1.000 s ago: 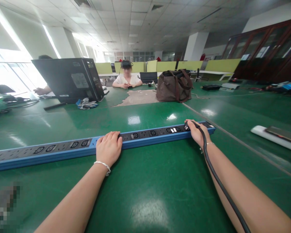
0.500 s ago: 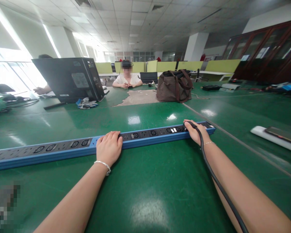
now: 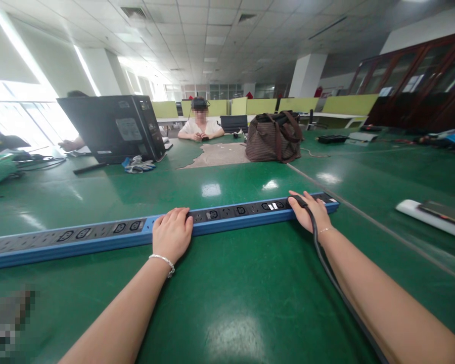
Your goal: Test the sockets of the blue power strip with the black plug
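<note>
Left hand (image 3: 172,232) rests over blue strip (image 3: 227,225); right hand (image 3: 311,211) grasps black plug (image 3: 298,201) at strip's sockets.

Bare green surface (image 3: 227,293) lies open between the two forearms, and another open band runs beyond the long blue power strip (image 3: 246,217). The strip crosses the way from the left edge to the right hand (image 3: 310,211). Farther back, a brown bag (image 3: 273,136) and black computer case (image 3: 116,129) block passage.
</note>
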The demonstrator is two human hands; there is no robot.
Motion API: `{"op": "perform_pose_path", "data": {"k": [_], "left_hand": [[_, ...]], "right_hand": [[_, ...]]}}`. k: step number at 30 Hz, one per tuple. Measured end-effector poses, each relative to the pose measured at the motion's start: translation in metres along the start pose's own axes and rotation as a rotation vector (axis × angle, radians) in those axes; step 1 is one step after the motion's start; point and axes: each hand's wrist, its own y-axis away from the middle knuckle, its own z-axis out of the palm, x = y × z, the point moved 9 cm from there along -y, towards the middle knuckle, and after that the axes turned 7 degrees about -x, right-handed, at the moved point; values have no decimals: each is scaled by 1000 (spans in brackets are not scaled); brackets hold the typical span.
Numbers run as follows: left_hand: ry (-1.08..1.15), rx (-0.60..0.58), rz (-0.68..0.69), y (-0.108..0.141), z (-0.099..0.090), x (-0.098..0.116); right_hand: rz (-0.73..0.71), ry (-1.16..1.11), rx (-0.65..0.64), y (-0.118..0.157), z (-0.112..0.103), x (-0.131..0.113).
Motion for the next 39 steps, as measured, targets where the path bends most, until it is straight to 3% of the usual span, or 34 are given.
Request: {"op": "perform_pose_path", "data": {"k": [3, 11, 16, 22, 27, 33, 36, 39], "left_hand": [[-1, -1, -2, 0, 0, 0], [-9, 7, 0, 0, 0, 0], [-9, 13, 3, 0, 0, 0], [-14, 26, 12, 0, 0, 0], [-22, 23, 11, 0, 1, 0], [-25, 15, 6, 0, 1, -1], [-19, 8, 4, 0, 0, -1], [-11, -3, -2, -1, 0, -1]], "right_hand": [[36, -15, -25, -3, 2, 3], [-53, 8, 84, 9, -4, -6], [-34, -40, 94, 6, 0, -2], [-90, -131, 245, 9, -10, -9], [-150, -160, 232, 6, -13, -9], [-123, -173, 215, 7, -15, -10], [-75, -294, 235, 2, -18, -2], [34, -593, 384, -2, -30, 28]]}}
